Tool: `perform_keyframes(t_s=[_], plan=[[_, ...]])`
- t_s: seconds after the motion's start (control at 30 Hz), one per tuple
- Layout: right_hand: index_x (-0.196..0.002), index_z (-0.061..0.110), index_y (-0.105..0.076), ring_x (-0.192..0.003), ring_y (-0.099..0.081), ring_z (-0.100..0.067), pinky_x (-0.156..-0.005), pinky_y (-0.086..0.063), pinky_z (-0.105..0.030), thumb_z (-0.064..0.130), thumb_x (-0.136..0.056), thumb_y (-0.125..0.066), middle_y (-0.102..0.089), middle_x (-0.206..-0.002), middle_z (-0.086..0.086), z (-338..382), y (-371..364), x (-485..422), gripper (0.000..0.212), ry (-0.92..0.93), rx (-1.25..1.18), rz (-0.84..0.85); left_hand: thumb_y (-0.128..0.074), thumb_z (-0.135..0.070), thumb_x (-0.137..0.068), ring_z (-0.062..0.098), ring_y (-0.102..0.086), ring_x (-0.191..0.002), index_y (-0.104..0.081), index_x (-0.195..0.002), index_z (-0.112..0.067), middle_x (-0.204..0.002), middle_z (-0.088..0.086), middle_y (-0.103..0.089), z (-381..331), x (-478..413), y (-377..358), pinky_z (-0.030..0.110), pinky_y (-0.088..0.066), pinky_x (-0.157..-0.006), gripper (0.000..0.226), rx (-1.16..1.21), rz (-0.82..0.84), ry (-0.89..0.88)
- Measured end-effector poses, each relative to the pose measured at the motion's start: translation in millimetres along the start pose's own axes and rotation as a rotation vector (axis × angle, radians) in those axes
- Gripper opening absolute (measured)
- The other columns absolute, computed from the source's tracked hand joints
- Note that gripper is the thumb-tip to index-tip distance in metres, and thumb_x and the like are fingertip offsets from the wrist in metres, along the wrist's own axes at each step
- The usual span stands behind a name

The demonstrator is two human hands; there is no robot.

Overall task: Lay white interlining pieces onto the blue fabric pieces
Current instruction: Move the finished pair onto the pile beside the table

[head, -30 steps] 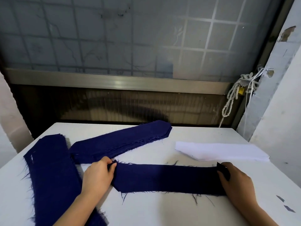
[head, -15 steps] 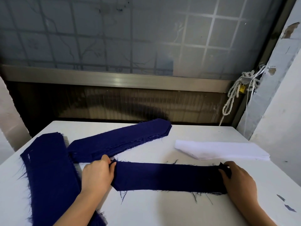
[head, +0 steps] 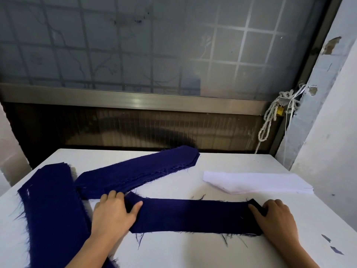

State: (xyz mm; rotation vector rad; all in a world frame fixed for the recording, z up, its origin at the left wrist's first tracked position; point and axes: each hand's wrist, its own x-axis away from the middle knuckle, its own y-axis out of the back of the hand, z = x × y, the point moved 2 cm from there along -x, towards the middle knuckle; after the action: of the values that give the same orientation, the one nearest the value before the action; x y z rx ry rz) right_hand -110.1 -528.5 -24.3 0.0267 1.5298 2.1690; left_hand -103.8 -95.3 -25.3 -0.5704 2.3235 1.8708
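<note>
Left hand: fingers curled at the left end of the single blue strip, thumb laid on top, pinching that end. Right hand: fingers curled over the strip's right end, thumb against the upturned cloth, holding it. The strip lies flat and stretched between the two hands, parallel to the near edge of the counter, with frayed threads along its borders. Stack of white interlining pieces: beyond the strip toward the right edge, apart from it. Diagonal blue stack: toward the far edge, just beyond the left hand. Second blue stack: along the left edge. Small blue scraps: near right corner.
</note>
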Motion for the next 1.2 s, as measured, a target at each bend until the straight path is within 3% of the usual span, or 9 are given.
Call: perform_keyframes(t_s=[0.13,0.23,0.4,0.57,0.67,0.8,0.97,1.1,1.2], plan=[[-0.082,0.024,-0.044,-0.063,-0.055,-0.014,-0.054,-0.039,-0.031,0.037,-0.08,-0.069,-0.058,-0.07,0.008,0.3,1.3,1.8,0.028,0.0,-0.201,0.053,-0.058,-0.041,-0.09,0.009,-0.048,-0.071,-0.047,-0.094,-0.025,-0.073,-0.013,-0.051,-3.8,1.7,4.9,0.029,-0.036,-0.061,0.019,0.154,0.056,-0.069],[-0.102,0.028,-0.05,-0.074,-0.06,-0.019,-0.065,-0.043,-0.033,0.02,-0.082,-0.069,-0.062,-0.085,0.009,-1.5,5.4,2.0,0.029,-0.03,-0.333,0.083,-0.056,-0.029,-0.088,0.004,-0.05,-0.066,-0.042,-0.115,-0.027,-0.07,-0.013,-0.054,-5.4,2.6,11.5,0.026,-0.034,-0.057,0.031,0.207,0.102,-0.067],[-0.104,0.021,-0.064,-0.09,-0.062,-0.027,-0.08,-0.048,-0.037,0.012,-0.082,-0.07,-0.068,-0.094,-0.001,-1.3,11.3,5.8,0.025,-0.038,-0.394,0.097,-0.056,-0.01,-0.088,0.014,-0.058,-0.055,-0.025,-0.107,-0.026,-0.063,0.0,-0.059,-5.9,8.7,21.2,0.026,-0.04,-0.047,0.04,0.386,0.112,0.03],[-0.109,0.024,-0.06,-0.079,-0.06,-0.022,-0.071,-0.042,-0.035,0.008,-0.083,-0.069,-0.068,-0.09,-0.004,5.6,18.8,14.2,0.032,-0.086,-0.517,0.056,-0.058,0.001,-0.09,0.009,-0.056,-0.063,-0.049,-0.087,-0.028,-0.075,-0.007,-0.058,5.8,7.1,36.7,0.022,-0.044,-0.055,0.031,0.382,0.026,-0.074],[-0.103,0.024,-0.065,-0.079,-0.065,-0.021,-0.069,-0.049,-0.036,0.006,-0.082,-0.071,-0.072,-0.091,-0.007,21.7,20.6,28.3,0.029,-0.209,-0.781,0.086,-0.058,0.004,-0.091,0.009,-0.062,-0.081,-0.073,-0.096,-0.019,-0.093,-0.006,-0.065,18.8,-5.9,53.5,0.016,-0.045,-0.073,0.027,0.381,-0.054,-0.098],[-0.107,0.008,-0.066,-0.071,-0.064,-0.028,-0.054,-0.056,-0.027,-0.007,-0.081,-0.068,-0.07,-0.086,-0.016,75.4,15.5,58.6,0.03,-0.466,-1.271,0.374,-0.053,0.001,-0.093,0.022,-0.062,-0.102,-0.073,-0.112,-0.008,-0.116,0.005,-0.063,49.1,-41.7,93.8,0.032,-0.049,-0.093,0.029,0.234,-0.151,-0.034],[-0.099,-0.006,-0.066,-0.052,-0.063,-0.033,-0.039,-0.046,-0.024,-0.019,-0.075,-0.062,-0.069,-0.071,-0.025,151.9,15.7,123.5,0.028,-0.424,-1.37,0.83,-0.06,-0.022,-0.091,0.038,-0.048,-0.118,-0.067,-0.12,-0.004,-0.133,0.016,-0.054,86.4,-89.2,144.8,0.047,-0.042,-0.1,0.034,-0.061,-0.216,0.067],[-0.099,0.001,-0.071,-0.076,-0.071,-0.037,-0.058,-0.053,-0.031,-0.011,-0.058,-0.08,-0.072,-0.09,-0.022,205.9,13.0,180.5,0.044,-0.212,-1.331,1.085,-0.061,-0.034,-0.09,0.037,-0.04,-0.126,-0.065,-0.116,-0.008,-0.14,0.014,-0.046,110.1,-113.6,157.4,0.049,-0.034,-0.105,0.037,-0.219,-0.188,0.145],[-0.105,0.004,-0.071,-0.1,-0.068,-0.024,-0.058,-0.048,-0.009,0.01,-0.066,-0.084,-0.068,-0.118,-0.014,243.4,-2.8,218.1,0.041,-0.202,-1.292,1.232,-0.062,-0.038,-0.088,0.034,-0.04,-0.125,-0.064,-0.116,-0.011,-0.135,0.012,-0.048,125.5,-121.0,147.5,0.047,-0.033,-0.105,0.039,-0.361,-0.14,0.161]])
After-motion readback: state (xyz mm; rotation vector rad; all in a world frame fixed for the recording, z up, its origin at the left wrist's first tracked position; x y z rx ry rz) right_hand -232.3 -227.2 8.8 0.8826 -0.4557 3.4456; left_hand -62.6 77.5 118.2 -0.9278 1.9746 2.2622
